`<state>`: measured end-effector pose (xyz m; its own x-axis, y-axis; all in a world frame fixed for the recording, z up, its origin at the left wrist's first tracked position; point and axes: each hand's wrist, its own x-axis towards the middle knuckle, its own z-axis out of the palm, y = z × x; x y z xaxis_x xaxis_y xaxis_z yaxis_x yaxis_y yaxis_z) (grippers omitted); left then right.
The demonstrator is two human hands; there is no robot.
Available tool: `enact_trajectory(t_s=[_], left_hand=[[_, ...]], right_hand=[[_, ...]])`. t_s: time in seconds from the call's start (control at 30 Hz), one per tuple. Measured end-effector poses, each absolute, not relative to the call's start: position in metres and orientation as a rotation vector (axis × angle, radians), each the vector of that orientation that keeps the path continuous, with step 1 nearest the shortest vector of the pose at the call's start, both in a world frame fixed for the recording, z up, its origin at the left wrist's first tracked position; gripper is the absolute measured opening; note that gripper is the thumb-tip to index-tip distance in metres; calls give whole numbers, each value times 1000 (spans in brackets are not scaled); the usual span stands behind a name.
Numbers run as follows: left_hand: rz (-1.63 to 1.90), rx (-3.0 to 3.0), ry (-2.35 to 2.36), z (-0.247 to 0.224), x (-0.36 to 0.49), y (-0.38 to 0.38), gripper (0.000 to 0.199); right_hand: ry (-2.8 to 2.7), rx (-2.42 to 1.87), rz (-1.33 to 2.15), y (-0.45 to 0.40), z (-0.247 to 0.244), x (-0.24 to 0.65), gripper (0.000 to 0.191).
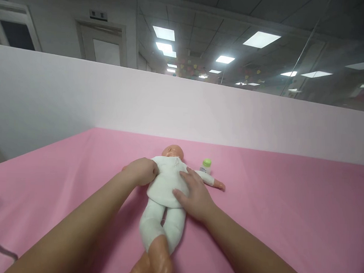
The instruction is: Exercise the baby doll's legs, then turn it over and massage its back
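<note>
A baby doll [167, 188] in a white long-sleeved top and white trousers lies on its back on a pink sheet, head away from me and bare feet towards me. Curled closed, my left hand [142, 171] rests at the doll's side by its armpit, covering most of the arm there; what its fingers hold is hidden. My right hand [196, 195] lies with fingers spread on the opposite side of the doll's top, below the outstretched arm [219, 185]. Just beyond that arm stands a small clear bottle with a green cap [207, 162].
The pink sheet [272, 205] covers the wide surface. A white padded wall [201, 109] borders it at the back and left. A dark cord [0, 248] lies at the lower left. Behind the wall are a door [105, 48] and a large glass pane reflecting ceiling lights.
</note>
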<state>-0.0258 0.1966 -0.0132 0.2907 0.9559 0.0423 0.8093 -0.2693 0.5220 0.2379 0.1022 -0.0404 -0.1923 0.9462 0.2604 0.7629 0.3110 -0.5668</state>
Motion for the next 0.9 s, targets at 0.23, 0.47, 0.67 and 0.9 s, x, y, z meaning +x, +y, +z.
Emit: enact_trajectory(t_s=[0.23,0.47,0.67,0.9], left_hand=[[575,2535,1524,9,15,144,28],[272,2484,1328,-14,11,102,130],[306,2485,1275,-35,-2,101,141],[362,2497,1218,-38,-5,103,139]], right_hand=[[-2247,-1468,472,86,-41,218,107],[-2339,-1413,570,95,-43,222,117],[-2373,-1392,667,94,-33,229,118],[-2421,-1343,731,96,-27,237,126]])
